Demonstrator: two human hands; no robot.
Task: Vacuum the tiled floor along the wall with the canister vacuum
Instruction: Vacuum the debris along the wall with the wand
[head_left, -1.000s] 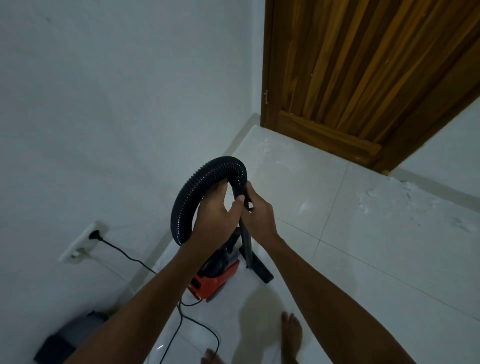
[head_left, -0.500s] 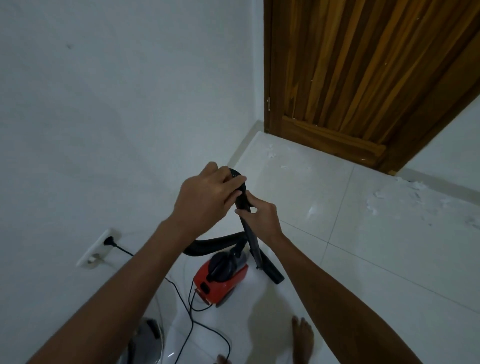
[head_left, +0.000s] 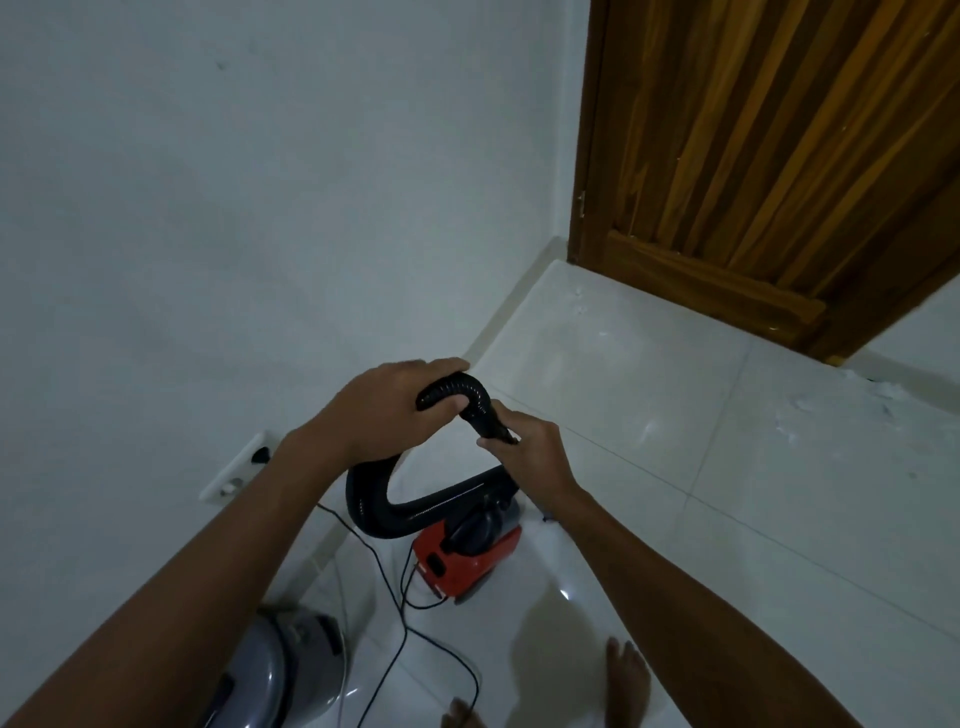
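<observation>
Two hands (left, right) grip one hose; one vacuum.

Your right hand hides the rigid black wand; grey rounded appliance and bare feet cut off at bottom edge.

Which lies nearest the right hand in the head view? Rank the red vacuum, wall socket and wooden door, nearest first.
1. Red vacuum, just below the right hand.
2. Wall socket, left on the wall.
3. Wooden door, far upper right.
</observation>
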